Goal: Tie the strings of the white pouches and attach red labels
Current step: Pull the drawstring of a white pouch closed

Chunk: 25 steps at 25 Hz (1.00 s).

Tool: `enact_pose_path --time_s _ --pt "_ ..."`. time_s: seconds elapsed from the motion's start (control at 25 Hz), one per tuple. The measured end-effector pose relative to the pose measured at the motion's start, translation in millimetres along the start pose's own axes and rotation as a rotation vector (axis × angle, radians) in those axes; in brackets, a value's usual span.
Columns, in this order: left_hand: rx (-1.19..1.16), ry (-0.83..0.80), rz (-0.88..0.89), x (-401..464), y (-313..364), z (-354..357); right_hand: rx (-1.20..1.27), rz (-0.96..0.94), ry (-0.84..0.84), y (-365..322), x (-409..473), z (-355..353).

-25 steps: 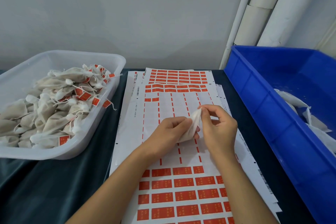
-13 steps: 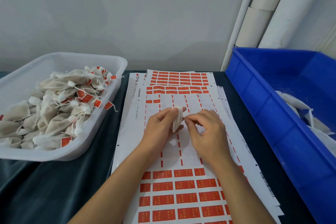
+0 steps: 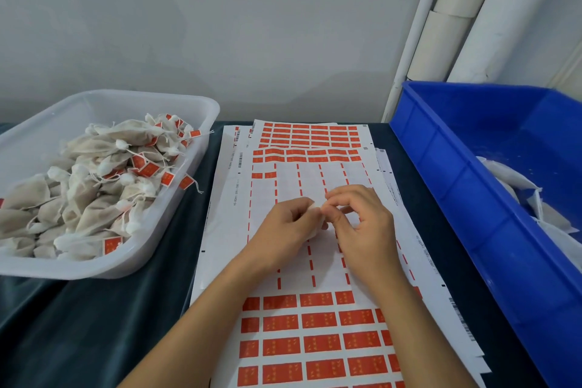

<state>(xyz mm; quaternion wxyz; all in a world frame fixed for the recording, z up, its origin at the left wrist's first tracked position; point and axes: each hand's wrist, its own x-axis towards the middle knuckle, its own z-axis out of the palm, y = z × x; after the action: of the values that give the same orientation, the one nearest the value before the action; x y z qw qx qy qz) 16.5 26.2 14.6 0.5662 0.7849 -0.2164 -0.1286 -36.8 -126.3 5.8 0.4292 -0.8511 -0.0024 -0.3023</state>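
Head view: left hand (image 3: pixel 285 224) and right hand (image 3: pixel 362 224) both curled, pinching pouch (image 3: pixel 316 214) between fingertips above label sheets (image 3: pixel 315 324) on counter (image 3: pixel 78 324), between tray (image 3: pixel 176 198) and bin (image 3: pixel 441 167).

Clear tub (image 3: pixel 201 148) walls off left, blue bin (image 3: pixel 441 173) right; label sheets (image 3: pixel 315 318) lie flat between, passable overhead.

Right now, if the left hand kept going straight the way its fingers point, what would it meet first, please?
The left hand points rightward at the right hand, so it would probably press the small white pouch pinched between them into those fingers.
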Motion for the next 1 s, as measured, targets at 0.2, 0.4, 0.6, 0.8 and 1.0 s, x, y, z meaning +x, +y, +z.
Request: enact_pose_path --time_s 0.2,0.4,0.6,0.8,1.0 --pt "0.109 -0.018 0.035 -1.0 -2.5 -2.6 0.217 0.183 -0.135 -2.6 0.4 -4.1" --pt "0.209 0.108 0.083 -1.8 -4.1 1.9 0.204 0.209 -0.138 -0.8 2.9 -6.2" --pt "0.235 0.143 0.122 -5.2 -4.9 9.8 0.211 0.243 -0.123 1.5 4.1 -8.1" --pt "0.007 0.082 0.156 -3.1 -1.3 3.7 0.239 0.269 -0.117 1.1 4.6 -8.1" --pt "-0.087 0.197 0.131 -0.7 -2.2 7.2 0.202 0.241 -0.143 -3.8 1.7 -1.0"
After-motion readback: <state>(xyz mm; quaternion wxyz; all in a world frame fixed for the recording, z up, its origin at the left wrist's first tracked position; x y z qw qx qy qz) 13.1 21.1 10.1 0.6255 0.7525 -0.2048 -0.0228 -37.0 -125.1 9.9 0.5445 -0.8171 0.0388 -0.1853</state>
